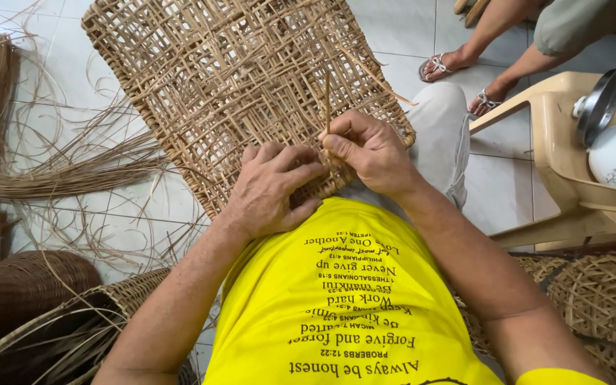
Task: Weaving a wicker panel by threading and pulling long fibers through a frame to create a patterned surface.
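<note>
A flat woven rattan panel (229,78) leans across my lap, tilting away over the tiled floor. My left hand (269,192) presses flat on its near edge, fingers curled over the weave. My right hand (368,151) sits beside it at the same edge, thumb and fingers pinched on a thin rattan strip (327,100) that stands upright out of the weave. The two hands touch each other. I wear a yellow shirt with printed text.
Loose rattan strands (44,171) lie in a bundle on the floor at left. Dark woven baskets (23,292) sit at lower left, another woven piece (600,299) at lower right. A beige plastic chair (565,150) holds a white pot. Another person's sandalled feet (458,78) rest at the upper right.
</note>
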